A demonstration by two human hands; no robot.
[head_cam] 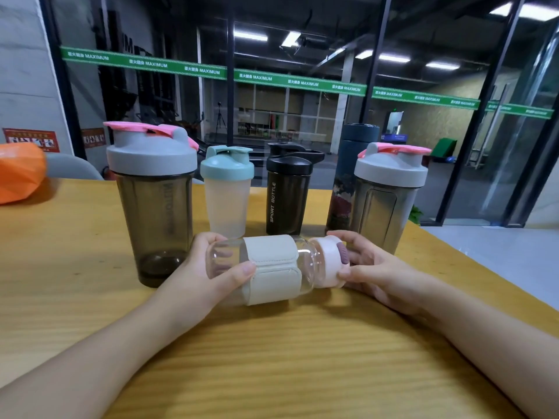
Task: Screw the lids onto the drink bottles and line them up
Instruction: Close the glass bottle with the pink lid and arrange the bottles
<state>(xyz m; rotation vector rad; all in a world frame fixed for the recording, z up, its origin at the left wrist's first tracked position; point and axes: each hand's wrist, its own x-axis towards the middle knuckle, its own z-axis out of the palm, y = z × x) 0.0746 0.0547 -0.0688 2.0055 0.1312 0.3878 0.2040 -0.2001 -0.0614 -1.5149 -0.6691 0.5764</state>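
A small clear bottle [266,269] is held lying on its side, just above or on the wooden table [272,358]; contact cannot be told. The left hand [208,267] is wrapped around its base end, thumb in front and fingers curled behind, visible through the clear wall. The pale pink lid [329,261] at the other end is clasped by the right hand [372,267], thumb and fingers curled around its rim. This two-ended hold appears suited to twisting the lid tight while the body is kept from turning. The bottle looks like smooth glass or hard plastic, and a soft cream fabric sleeve [272,269] with a stitched strap is wrapped around its middle.

Behind it, other bottles are stood upright in a rough row, all lidded: a tall smoky shaker [154,213] with grey and pink lid, a frosted shaker [227,201] with a teal lid, a matte black sport bottle [286,201], a dark flask [348,182] and a second smoky shaker [384,204]. An orange object [18,173] is seen at the far left.
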